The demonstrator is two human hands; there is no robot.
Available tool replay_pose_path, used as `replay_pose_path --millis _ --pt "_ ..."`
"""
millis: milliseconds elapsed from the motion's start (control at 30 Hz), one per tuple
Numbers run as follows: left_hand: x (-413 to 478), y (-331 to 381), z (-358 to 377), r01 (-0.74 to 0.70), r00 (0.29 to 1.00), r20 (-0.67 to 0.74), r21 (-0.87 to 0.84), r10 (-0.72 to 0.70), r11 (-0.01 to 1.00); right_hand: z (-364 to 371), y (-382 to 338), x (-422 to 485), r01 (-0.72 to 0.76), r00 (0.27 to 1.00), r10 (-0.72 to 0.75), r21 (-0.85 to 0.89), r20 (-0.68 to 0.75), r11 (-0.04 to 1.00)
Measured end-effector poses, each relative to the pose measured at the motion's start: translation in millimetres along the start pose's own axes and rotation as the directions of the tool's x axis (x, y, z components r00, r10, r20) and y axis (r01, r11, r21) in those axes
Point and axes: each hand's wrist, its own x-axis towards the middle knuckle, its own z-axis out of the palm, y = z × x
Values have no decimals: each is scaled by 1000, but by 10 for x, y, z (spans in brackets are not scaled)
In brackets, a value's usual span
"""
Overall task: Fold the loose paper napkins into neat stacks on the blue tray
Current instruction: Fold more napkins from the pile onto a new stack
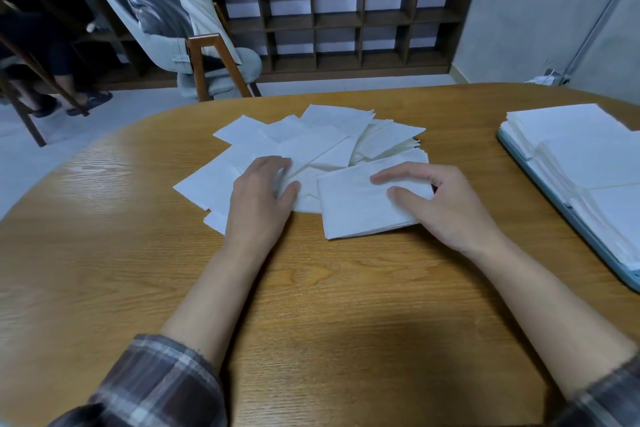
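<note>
Presses folded white paper napkin (360, 204), long axis 9–3, under spread right hand (440, 204) | flat left hand (259, 194) on loose napkin pile (311, 139) | light-blue tray (595, 235) at 3 o'clock, nearer right hand

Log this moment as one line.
left hand: resting on pile | right hand: pressing folded napkin | tray: holds stacks

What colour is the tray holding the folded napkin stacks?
Light blue; the tray shows along its near edge at the right of the head view.
</note>
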Motion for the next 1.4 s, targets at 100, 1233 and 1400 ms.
replay_pose_path --millis 100,1233,1400 --pt "7 15 27 -31 999 -18 13 31 999 20 -11 5 1 1000 -1 -2 -5 1000" --pt "-194 463 -119 161 978 204 -608 -44 777 187 6 6 -163 986 147 321 74 933" --pt "-217 469 -103 281 949 295 -635 -110 719 186 -23 10 -124 992 111 341 58 932"
